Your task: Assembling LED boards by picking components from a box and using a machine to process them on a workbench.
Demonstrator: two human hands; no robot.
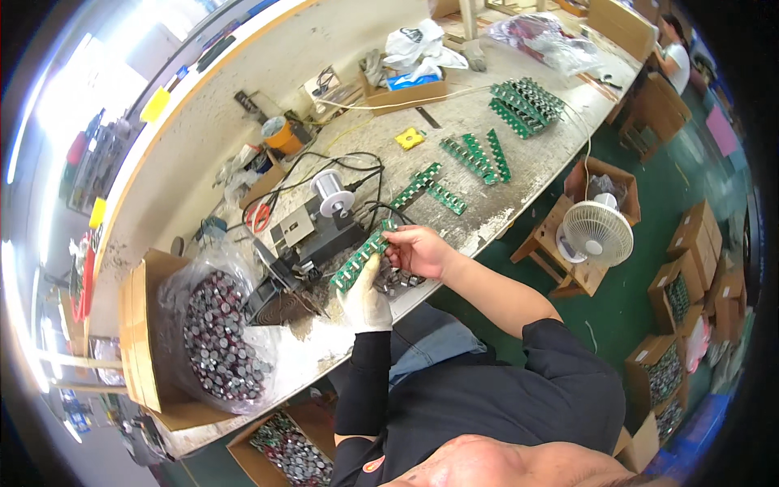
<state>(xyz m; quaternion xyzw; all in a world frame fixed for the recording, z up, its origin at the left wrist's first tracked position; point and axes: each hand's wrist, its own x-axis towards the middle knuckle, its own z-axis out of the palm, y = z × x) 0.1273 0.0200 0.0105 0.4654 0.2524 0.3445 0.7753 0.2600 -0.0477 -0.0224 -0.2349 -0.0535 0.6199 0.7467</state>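
Note:
A narrow green circuit board strip [352, 270] with pale components along it is held at a slant above the table's front edge. My left hand [367, 305], in a white glove, is closed on its lower part. With bare fingers my right hand [417, 249] pinches the strip near its upper end. Just left of my hands stands a dark soldering machine [312, 239], topped by a spool of wire [332, 193]. Beyond my right hand lie more green board strips [445, 197], and my fingers hide what is directly under them.
A cardboard box [146, 341] at left holds a bag of small round metallic parts [219, 337]. Stacked green boards [526, 107] lie farther back right. A yellow sponge [410, 139] and an orange cup [281, 135] stand behind the machine. A white fan [596, 230] sits off the table's right edge.

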